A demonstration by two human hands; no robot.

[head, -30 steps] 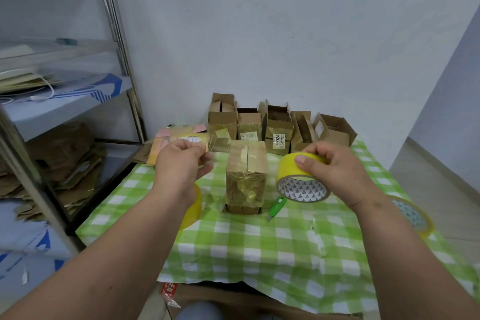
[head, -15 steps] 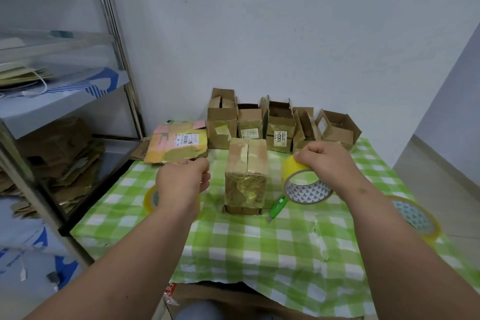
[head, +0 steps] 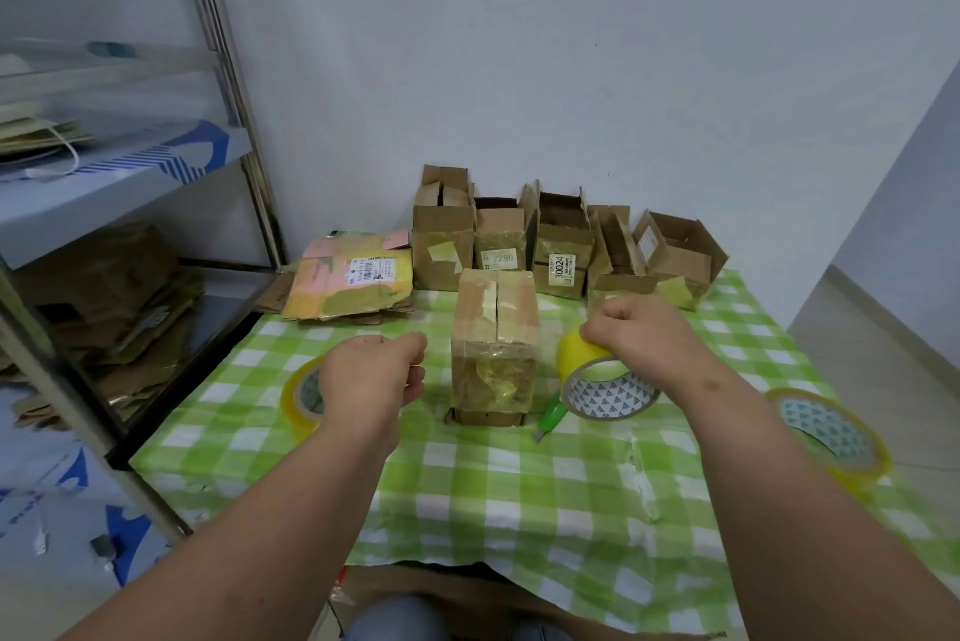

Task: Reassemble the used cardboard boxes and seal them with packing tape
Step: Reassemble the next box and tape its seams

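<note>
Head view: the yellow tape roll (head: 605, 378) is being clasped in the right hand (head: 636, 336) grip while the left hand (head: 371, 375), clenched, possibly pinching an unseen tape end, is risking a tangled strip beside the upright box (head: 494, 344).

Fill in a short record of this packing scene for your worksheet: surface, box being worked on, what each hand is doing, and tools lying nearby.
surface: table with green checked cloth
box in work: closed cardboard box, standing upright between the hands
right hand: grips a yellow tape roll
left hand: fingers curled; pulled tape not discernible
tools nearby: green cutter; second tape roll; third tape roll
back row: open boxes
</note>
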